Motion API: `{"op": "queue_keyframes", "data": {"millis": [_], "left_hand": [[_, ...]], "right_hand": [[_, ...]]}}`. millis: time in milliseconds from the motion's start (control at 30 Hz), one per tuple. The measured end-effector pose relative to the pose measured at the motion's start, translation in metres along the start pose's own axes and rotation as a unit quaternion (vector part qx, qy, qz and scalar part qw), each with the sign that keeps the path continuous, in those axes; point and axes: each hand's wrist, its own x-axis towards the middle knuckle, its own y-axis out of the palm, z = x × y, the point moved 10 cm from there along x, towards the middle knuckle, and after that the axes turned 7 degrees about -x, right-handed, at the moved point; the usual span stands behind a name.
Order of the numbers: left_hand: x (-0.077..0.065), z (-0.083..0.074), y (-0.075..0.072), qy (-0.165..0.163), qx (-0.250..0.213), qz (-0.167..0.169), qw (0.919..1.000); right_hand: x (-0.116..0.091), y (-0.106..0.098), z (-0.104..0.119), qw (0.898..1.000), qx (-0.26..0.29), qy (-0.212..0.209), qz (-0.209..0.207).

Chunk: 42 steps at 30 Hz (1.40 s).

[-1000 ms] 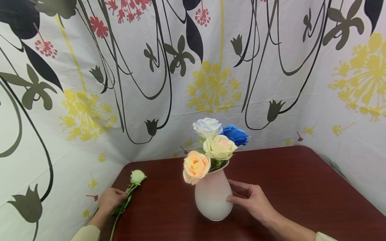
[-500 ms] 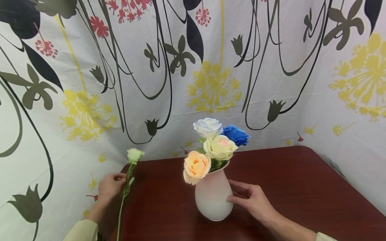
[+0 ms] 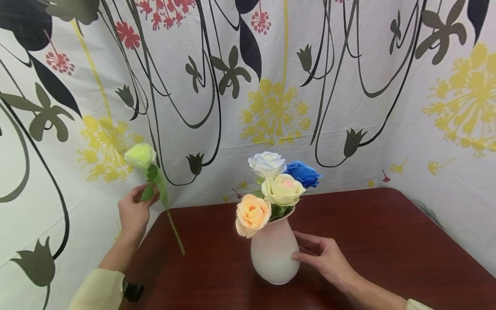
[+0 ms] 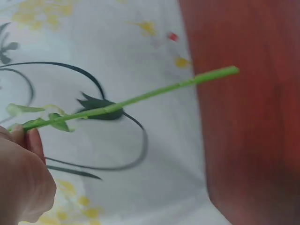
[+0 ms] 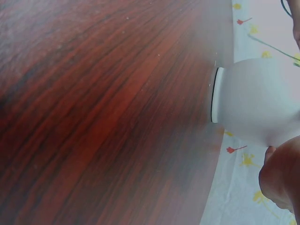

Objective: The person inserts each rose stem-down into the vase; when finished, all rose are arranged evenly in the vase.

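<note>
My left hand (image 3: 134, 212) pinches the stem of a pale green rose (image 3: 140, 156) and holds it up over the table's left edge. The bloom tilts up to the left, and its bare stem (image 4: 154, 93) slants down to the right. Near the middle of the table a white vase (image 3: 274, 253) stands upright, holding a white rose (image 3: 266, 164), a blue rose (image 3: 303, 174), a cream rose (image 3: 283, 189) and a peach rose (image 3: 252, 215). My right hand (image 3: 329, 260) grips the vase's right side between thumb and fingers; in the right wrist view the vase's base meets the tabletop.
The dark red wooden table (image 3: 372, 232) has rounded far corners. A white cloth (image 3: 217, 112) printed with flowers hangs behind it and along both sides. A black band (image 3: 133, 291) is on the left wrist, below the sleeve.
My left hand has raised the green rose off the table and turned it, so the bloom moved up and left and the stem's end swung right. The right hand and vase have stayed still.
</note>
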Motion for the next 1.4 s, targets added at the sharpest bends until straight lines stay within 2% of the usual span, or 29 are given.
{"op": "queue_keyframes", "data": {"millis": [100,200,300,400,467,533,667,800,933,1000,1100,1400], "left_hand": [[0.000,-0.018,0.009,0.008,-0.115,-0.020,0.9931],[-0.001,-0.035,0.018,0.009,-0.211,-0.032,0.9769],[-0.003,-0.050,0.029,-0.002,-0.306,-0.038,0.9514],[-0.005,-0.063,0.040,-0.015,-0.381,-0.035,0.9238],[-0.006,-0.072,0.048,-0.019,-0.416,-0.031,0.9085],[-0.008,-0.080,0.056,-0.023,-0.441,-0.026,0.8969],[-0.014,-0.094,0.074,-0.022,-0.474,-0.005,0.8801],[-0.021,-0.105,0.091,-0.015,-0.484,0.023,0.8746],[-0.028,-0.108,0.108,-0.009,-0.491,0.054,0.8697],[-0.031,-0.108,0.116,-0.005,-0.486,0.071,0.8711],[-0.036,-0.105,0.127,-0.004,-0.471,0.096,0.8772],[-0.053,-0.091,0.162,-0.034,-0.373,0.193,0.9069]], "right_hand": [[0.000,0.000,0.000,1.000,0.000,0.001,0.000],[0.000,0.000,-0.001,1.000,0.001,0.003,0.000],[0.000,0.000,-0.001,1.000,0.003,0.005,0.001],[0.000,0.000,-0.002,1.000,0.004,0.006,0.001],[0.001,0.000,-0.002,1.000,0.002,0.005,0.001],[0.001,0.000,-0.002,1.000,0.002,0.005,0.001],[0.001,0.000,-0.002,1.000,0.003,0.005,0.000],[0.001,0.000,-0.001,1.000,0.006,0.003,0.001],[0.001,0.001,-0.001,1.000,0.009,0.002,0.001],[0.001,0.001,-0.002,1.000,0.009,0.003,0.000],[0.001,0.001,-0.002,1.000,0.007,0.003,0.000],[0.000,0.000,-0.001,1.000,0.006,0.004,-0.005]]}}
